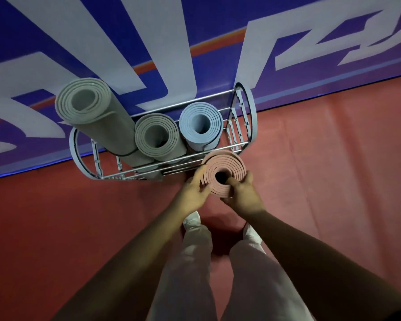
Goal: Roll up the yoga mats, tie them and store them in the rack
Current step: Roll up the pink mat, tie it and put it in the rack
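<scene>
The forearms (pixel 134 246) are stretched forward; the rolled pink mat (pixel 227 162) is clasped on end by left hand (pixel 193 192) and right hand (pixel 244 194), fingers (pixel 201 175) curled round its rim, at the rack (pixel 241 144) front rail; judged light, soft, springy, best squeezed round the outside.

A single view is given, from a wide-angle camera worn on the head. The scene is looked at almost straight down: the pale trousers (pixel 195 262) are seen directly beneath, at the lower middle. The silver wire rack (pixel 78 158) is viewed from above and near, just ahead of the feet. The blue wall banner with pale lettering (pixel 195 54) is spread across the top, with the red floor (pixel 333 181) below it. The left hand (pixel 193 191) and right hand (pixel 243 195) are framed centrally, gripping the pink rolled foam mat (pixel 227 165).
</scene>
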Motion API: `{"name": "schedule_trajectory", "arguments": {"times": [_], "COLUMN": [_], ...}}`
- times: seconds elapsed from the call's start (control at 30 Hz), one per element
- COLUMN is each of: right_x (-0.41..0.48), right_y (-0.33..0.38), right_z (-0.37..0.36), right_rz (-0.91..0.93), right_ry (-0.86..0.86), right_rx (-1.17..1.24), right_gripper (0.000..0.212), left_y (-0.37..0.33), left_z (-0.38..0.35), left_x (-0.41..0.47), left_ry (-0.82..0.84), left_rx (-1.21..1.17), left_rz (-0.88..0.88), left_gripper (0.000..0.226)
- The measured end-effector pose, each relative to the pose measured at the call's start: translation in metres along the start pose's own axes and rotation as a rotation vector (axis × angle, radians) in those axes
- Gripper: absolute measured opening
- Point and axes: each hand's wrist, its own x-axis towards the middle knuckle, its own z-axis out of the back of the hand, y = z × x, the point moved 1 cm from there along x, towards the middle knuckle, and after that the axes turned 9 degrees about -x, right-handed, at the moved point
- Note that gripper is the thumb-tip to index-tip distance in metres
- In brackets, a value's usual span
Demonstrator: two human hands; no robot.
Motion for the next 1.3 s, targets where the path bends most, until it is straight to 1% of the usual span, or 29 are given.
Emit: {"name": "schedule_trajectory", "arguments": {"times": [0.07, 0.13, 0.23, 0.33, 0.4, 0.5, 0.6, 0.67, 0.7, 0.77, 0.8, 0.87, 0.93, 1.0, 1.07, 1.13, 1.2, 1.3], "right_x": [-0.015, -0.031, -0.050, -0.065, -0.074, -0.087, -0.100, -0.106, -0.109, -0.112, -0.112, -0.111, -0.105, -0.099, -0.094, -0.095, -0.098, -0.105], "right_y": [-0.004, -0.007, -0.007, 0.005, 0.016, 0.032, 0.053, 0.067, 0.073, 0.085, 0.090, 0.099, 0.106, 0.112, 0.115, 0.119, 0.125, 0.139], "right_z": [0.023, 0.057, 0.114, 0.176, 0.219, 0.288, 0.353, 0.393, 0.411, 0.442, 0.453, 0.470, 0.478, 0.479, 0.479, 0.482, 0.489, 0.499], "right_rz": [0.053, 0.088, 0.113, 0.149, 0.175, 0.213, 0.256, 0.298, 0.317, 0.358, 0.384, 0.417, 0.412, 0.415, 0.412, 0.377, 0.344, 0.348], "right_ry": [-0.048, -0.054, 0.001, 0.012, -0.016, -0.066, -0.109, -0.164, -0.189, -0.238, -0.259, -0.291, -0.311, -0.318, -0.324, -0.343, -0.366, -0.384], "right_rx": [0.050, 0.079, 0.078, 0.082, 0.044, -0.033, -0.066, -0.090, -0.095, -0.097, -0.103, -0.113, -0.102, -0.081, -0.068, -0.056, -0.046, -0.021], "right_gripper": [0.056, 0.058, 0.058, 0.057, 0.057, 0.053, 0.050, 0.046, 0.045, 0.043, 0.042, 0.043, 0.047, 0.053, 0.060, 0.062, 0.060, 0.060], "left_y": [-0.015, -0.042, -0.095, -0.142, -0.173, -0.242, -0.289, -0.310, -0.317, -0.323, -0.322, -0.309, -0.287, -0.263, -0.242, -0.224, -0.209, -0.187], "left_z": [-0.001, 0.003, 0.014, 0.030, 0.042, 0.064, 0.084, 0.100, 0.108, 0.122, 0.127, 0.136, 0.139, 0.139, 0.137, 0.134, 0.132, 0.135], "left_x": [-0.010, -0.020, -0.035, -0.047, -0.053, -0.087, -0.108, -0.116, -0.119, -0.115, -0.111, -0.098, -0.085, -0.074, -0.062, -0.053, -0.043, -0.033], "left_ry": [-0.071, -0.084, -0.023, -0.014, -0.011, -0.061, -0.091, -0.109, -0.112, -0.133, -0.155, -0.212, -0.262, -0.273, -0.262, -0.220, -0.180, -0.148], "left_rx": [-0.104, -0.164, -0.240, -0.280, -0.266, -0.238, -0.230, -0.282, -0.349, -0.440, -0.432, -0.367, -0.290, -0.181, -0.058, 0.029, 0.076, 0.127], "left_rz": [0.020, 0.078, 0.027, 0.018, -0.022, -0.144, -0.245, -0.320, -0.343, -0.350, -0.333, -0.271, -0.177, -0.096, -0.038, -0.008, 0.005, 0.043], "left_gripper": [0.070, 0.072, 0.051, 0.045, 0.037, 0.038, 0.038, 0.042, 0.044, 0.047, 0.046, 0.040, 0.035, 0.026, 0.025, 0.023, 0.019, 0.019]}}
